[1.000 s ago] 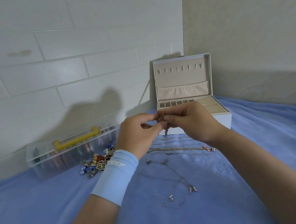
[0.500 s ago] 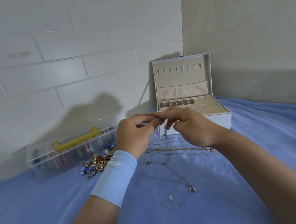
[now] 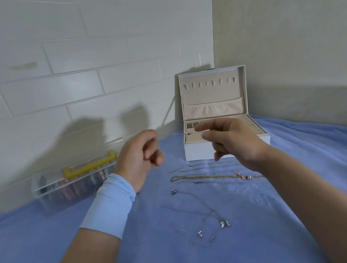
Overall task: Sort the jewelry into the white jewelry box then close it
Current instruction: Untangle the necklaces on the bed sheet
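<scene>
The left hand (image 3: 140, 157) and right hand (image 3: 233, 140) are raised side by side, in front of the open box (image 3: 198, 152) and a little above it. A thin chain (image 3: 174, 134) stretches between them, faint against the wall. The left fingers (image 3: 153, 155) are curled in, and the chain leaves that hand by the forefinger. The right forefinger and thumb are brought close together at the chain's other end, over the box's front left corner. They seem to pinch it there, while the other right fingers (image 3: 218, 150) hang loosely curled.

The box's lid stands upright against the wall. On the blue cloth (image 3: 311, 177) just in front of the box lies a gold chain (image 3: 209, 176) with coloured beads. Silver necklaces (image 3: 204, 217) lie farther out in front. A clear case (image 3: 74, 185) with a yellow handle sits well to the box's left. The left wrist wears a blue wristband (image 3: 109, 205).
</scene>
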Tool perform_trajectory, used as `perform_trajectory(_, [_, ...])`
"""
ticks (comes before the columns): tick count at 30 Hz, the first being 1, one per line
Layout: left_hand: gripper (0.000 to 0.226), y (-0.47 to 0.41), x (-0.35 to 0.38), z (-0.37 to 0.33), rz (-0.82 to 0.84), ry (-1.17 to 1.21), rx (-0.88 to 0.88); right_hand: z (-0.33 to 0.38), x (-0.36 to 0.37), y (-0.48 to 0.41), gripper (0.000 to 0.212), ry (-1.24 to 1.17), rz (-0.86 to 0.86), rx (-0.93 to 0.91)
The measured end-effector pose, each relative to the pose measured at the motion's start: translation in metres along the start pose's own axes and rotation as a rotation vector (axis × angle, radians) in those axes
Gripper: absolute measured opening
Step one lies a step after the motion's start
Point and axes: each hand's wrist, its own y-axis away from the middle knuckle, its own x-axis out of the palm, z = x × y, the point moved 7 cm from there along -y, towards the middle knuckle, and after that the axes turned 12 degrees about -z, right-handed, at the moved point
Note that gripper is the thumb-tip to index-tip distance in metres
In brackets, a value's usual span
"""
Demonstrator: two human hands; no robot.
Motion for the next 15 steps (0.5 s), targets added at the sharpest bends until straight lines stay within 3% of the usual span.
perform_trajectory(5, [0.017, -0.009, -0.021, 0.002, -0.062, -0.121, 0.052, -0.004, -0.016, -0.007, 0.023, 0.374, -0.038, -0.043])
perform_trajectory(15, [0.013, -0.009, -0.01, 0.014, -0.06, -0.231, 0.167, -0.007, -0.06, 0.0, 0.026, 0.671, 0.002, 0.002])
